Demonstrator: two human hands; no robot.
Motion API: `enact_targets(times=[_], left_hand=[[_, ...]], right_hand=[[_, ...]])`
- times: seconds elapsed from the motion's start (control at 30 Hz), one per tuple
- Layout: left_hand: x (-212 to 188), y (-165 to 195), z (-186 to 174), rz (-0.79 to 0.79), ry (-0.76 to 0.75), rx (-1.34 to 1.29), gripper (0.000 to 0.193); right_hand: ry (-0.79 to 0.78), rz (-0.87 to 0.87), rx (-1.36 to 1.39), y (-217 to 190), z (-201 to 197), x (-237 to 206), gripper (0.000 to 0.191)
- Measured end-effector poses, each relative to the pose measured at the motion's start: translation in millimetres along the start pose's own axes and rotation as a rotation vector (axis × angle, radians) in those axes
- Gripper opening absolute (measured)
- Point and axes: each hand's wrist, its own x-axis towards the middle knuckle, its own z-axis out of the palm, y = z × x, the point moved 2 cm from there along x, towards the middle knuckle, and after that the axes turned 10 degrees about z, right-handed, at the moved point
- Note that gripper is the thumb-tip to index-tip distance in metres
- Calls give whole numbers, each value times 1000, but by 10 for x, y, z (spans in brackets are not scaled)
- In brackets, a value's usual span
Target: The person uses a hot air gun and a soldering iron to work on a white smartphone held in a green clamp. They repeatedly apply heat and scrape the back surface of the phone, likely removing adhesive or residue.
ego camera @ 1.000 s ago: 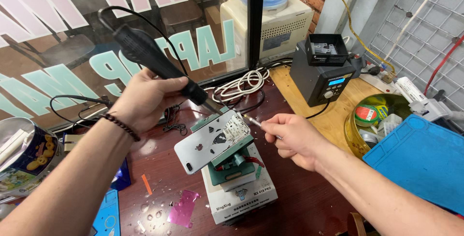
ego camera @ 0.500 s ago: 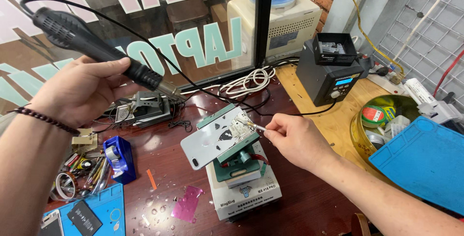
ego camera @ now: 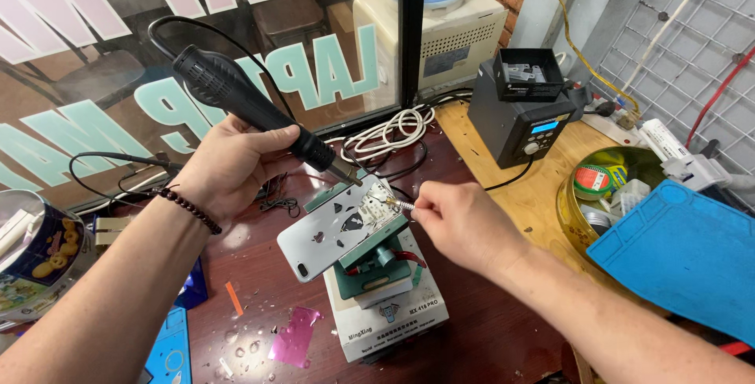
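My left hand [ego camera: 224, 165] is wrapped around the black hot-air handle [ego camera: 252, 105], fingers curled tight on its grip, and the metal nozzle points down at the upper edge of the phone back [ego camera: 342, 223]. The nozzle tip sits just above that edge, very near my right fingers.

My right hand [ego camera: 464, 223] comes in from the right, thumb and forefinger pressed together on a thin metal tool [ego camera: 399, 204] whose tip touches the phone's top corner, just below the nozzle.

The phone lies tilted, white back up, clamped in a green fixture [ego camera: 377, 262] on a white box-shaped stand [ego camera: 389, 313] on the dark red table [ego camera: 259, 274].

A grey station with a blue display [ego camera: 525, 120] stands well apart to the right, and a blue mat [ego camera: 684, 258] lies beyond my right forearm.
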Motion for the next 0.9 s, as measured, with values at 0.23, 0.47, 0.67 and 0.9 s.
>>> enact_targets(times=[0.23, 0.47, 0.67, 0.9], left_hand=[[-20, 13, 35, 6, -34, 3, 16], [-39, -5, 63, -47, -12, 10, 17], [-34, 6, 102, -49, -11, 39, 18], [8, 114, -46, 48, 10, -47, 12]], right_hand=[[14, 92, 139, -4, 136, -105, 16], [19, -12, 83, 32, 40, -34, 15], [13, 108, 207, 88, 195, -128, 16], [-203, 321, 392, 267, 219, 5, 15]])
